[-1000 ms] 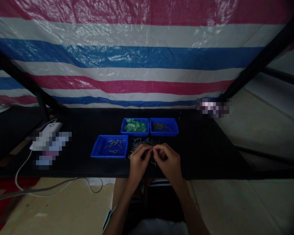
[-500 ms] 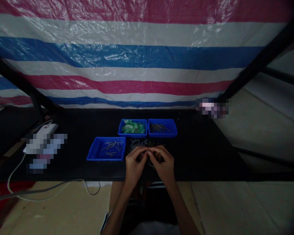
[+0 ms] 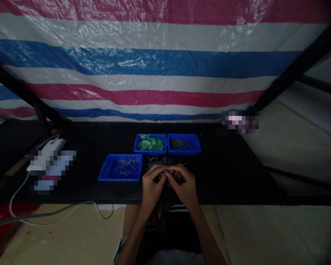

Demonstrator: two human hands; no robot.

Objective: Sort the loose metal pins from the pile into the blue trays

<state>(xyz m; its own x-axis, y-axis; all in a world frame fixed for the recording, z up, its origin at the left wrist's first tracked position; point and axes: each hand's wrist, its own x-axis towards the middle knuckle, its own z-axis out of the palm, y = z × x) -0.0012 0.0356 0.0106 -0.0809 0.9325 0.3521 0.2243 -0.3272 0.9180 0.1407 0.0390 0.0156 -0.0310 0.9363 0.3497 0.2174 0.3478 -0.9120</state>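
My left hand [image 3: 151,180] and right hand [image 3: 185,180] meet, both pinching a tiny piece [image 3: 167,171], too small to identify, over the metal pin pile [image 3: 154,161]. Best: light grip, steady, work above the pile so drops land there.

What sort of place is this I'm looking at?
It looks like a makeshift workbench for small parts, perhaps in a workshop. Striped plastic sheeting hangs behind a black tabletop, and shallow blue trays stand beside a loose heap of thin metal pieces.
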